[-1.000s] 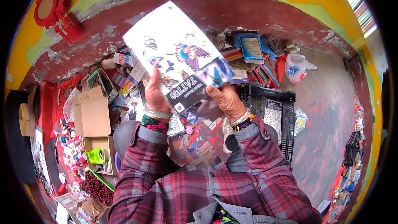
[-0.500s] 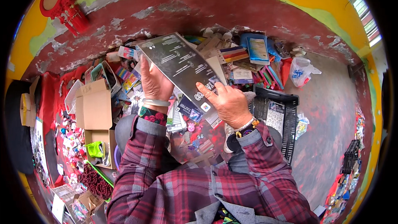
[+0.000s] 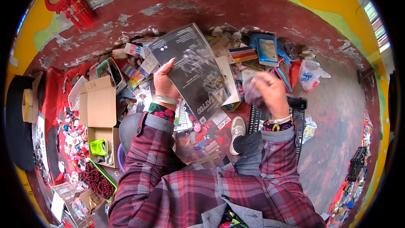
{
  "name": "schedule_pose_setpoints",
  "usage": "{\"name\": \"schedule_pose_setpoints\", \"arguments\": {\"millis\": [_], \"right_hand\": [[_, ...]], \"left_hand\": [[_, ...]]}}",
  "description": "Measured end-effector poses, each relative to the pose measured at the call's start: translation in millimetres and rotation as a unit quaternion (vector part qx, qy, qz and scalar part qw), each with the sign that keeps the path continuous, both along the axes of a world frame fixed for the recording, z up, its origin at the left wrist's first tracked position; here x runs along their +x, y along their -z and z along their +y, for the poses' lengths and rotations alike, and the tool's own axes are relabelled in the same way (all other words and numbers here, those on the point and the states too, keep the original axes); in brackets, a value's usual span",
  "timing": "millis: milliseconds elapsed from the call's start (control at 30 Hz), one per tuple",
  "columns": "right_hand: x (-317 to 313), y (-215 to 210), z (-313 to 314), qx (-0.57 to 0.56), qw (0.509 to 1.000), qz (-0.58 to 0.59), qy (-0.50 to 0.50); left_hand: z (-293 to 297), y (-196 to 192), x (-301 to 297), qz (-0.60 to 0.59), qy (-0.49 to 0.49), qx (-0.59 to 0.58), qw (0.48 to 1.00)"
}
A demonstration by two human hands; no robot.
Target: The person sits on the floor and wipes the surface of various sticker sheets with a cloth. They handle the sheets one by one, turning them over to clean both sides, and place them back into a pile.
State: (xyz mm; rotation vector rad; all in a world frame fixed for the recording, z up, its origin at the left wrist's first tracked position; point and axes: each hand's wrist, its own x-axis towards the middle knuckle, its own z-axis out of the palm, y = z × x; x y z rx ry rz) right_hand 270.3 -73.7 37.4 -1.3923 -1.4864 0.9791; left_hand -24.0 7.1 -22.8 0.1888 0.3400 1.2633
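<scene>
My left hand (image 3: 164, 83) grips a large flat black packet (image 3: 192, 67) with white print and a glossy face, thumb on top along its left edge. The packet is held tilted above the pile on the floor. To its right, apart from it, my right hand (image 3: 273, 95) is closed on a bunched greyish-purple cloth (image 3: 253, 92); both are smeared by motion. Beneath that hand stands a black plastic crate (image 3: 300, 105), partly hidden by my arm. A white loose sheet (image 3: 228, 88) shows behind the packet's right edge.
A jumbled pile of booklets and packs, with a blue booklet (image 3: 267, 50), lies along the red wall (image 3: 236, 6). At left are an open cardboard box (image 3: 99, 105) and a green-rimmed basket of dark red beads (image 3: 96, 177). A white plastic bag (image 3: 311, 75) lies at right.
My right hand has left the black packet, moved right and taken hold of the cloth. The packet, still in my left hand, has turned to a steeper slant.
</scene>
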Motion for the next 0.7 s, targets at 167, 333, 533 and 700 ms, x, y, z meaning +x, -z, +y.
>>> {"name": "schedule_pose_setpoints", "arguments": {"millis": [167,333,533,700], "right_hand": [[-56.3,-13.1,-3.9,0.086,0.926,0.363,0.058],[-78.6,24.3,1.5,0.262,0.941,-0.191,-0.095],[-98.7,28.0,-3.0,0.33,0.894,-0.274,-0.132],[-80.1,19.0,26.2,0.355,0.887,-0.29,0.055]], "left_hand": [[-25.8,-10.0,36.3,-0.082,0.103,0.047,0.99],[-40.4,-30.0,62.3,-0.094,0.097,0.068,0.989],[-48.3,-24.4,57.8,0.102,0.112,0.028,0.988],[-68.9,-12.6,81.5,-0.007,0.225,-0.003,0.974]]}}
